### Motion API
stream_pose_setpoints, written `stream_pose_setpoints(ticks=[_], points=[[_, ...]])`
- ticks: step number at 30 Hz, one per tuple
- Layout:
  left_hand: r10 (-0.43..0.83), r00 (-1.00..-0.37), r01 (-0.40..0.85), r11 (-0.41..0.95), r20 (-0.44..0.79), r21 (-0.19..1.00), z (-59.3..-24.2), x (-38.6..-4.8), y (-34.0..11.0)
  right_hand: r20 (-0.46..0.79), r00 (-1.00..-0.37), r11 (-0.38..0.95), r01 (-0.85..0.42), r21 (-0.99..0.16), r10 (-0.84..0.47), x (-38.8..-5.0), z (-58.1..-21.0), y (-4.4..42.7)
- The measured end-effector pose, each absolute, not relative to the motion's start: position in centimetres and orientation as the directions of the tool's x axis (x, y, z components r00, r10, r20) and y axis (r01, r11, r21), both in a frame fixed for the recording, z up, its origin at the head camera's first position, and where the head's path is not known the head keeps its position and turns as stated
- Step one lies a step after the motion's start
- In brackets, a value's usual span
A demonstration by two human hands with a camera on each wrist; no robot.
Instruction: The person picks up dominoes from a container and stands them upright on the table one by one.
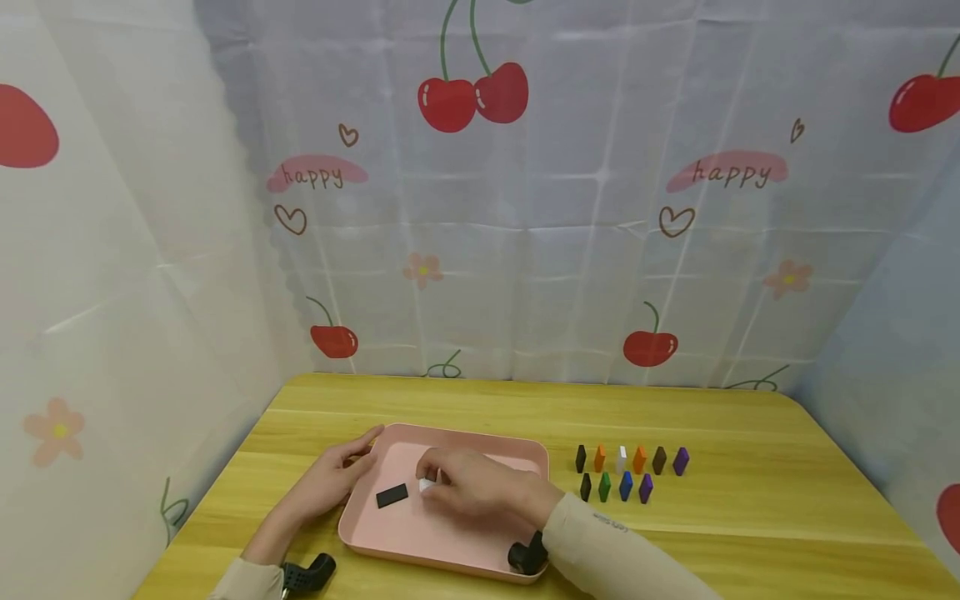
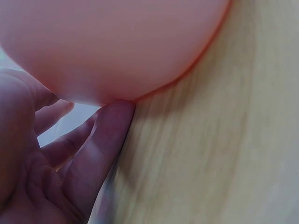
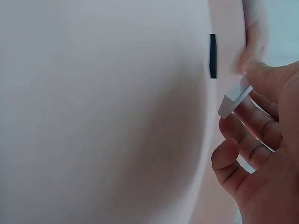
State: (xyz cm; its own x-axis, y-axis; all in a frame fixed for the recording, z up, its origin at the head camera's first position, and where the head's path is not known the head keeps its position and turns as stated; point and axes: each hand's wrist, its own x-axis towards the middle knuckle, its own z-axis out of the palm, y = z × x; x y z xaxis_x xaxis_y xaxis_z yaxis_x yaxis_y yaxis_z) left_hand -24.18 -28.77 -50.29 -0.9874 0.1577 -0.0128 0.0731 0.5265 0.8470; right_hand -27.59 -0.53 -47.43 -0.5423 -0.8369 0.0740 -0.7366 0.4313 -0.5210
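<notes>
A white domino-like block (image 3: 235, 97) is pinched between the thumb and fingers of my right hand (image 1: 468, 482), over the pink tray (image 1: 450, 546). In the head view the hand covers part of this block. To its left, a black block (image 1: 392, 496) lies flat on the tray floor. My left hand (image 1: 330, 479) rests at the tray's left side, its fingers fairly straight and touching the outer edge near the far left corner. The left wrist view shows a fingertip (image 2: 119, 114) against the tray's wall.
Right of the tray, two rows of small upright blocks stand on the wooden table (image 1: 750, 500): among them a white block (image 1: 621, 459), a green block (image 1: 604, 487) and a blue block (image 1: 626, 486). A printed curtain (image 1: 525, 292) hangs behind the table and along both sides.
</notes>
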Motion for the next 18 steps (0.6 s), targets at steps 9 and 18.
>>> stream_pose_setpoints(ticks=[9,18], points=[[0.151,-0.988,0.064,0.531,-0.02,0.845,-50.3,-24.3,-28.6,0.07,-0.559,0.432,-0.708,-0.559,-0.826,-27.3,-45.2,1.1],[0.149,-0.988,0.059,0.528,-0.024,0.847,-50.2,-24.2,-28.7,0.097,-0.559,0.416,-0.712,-0.566,-0.824,-26.6,-44.0,3.3]])
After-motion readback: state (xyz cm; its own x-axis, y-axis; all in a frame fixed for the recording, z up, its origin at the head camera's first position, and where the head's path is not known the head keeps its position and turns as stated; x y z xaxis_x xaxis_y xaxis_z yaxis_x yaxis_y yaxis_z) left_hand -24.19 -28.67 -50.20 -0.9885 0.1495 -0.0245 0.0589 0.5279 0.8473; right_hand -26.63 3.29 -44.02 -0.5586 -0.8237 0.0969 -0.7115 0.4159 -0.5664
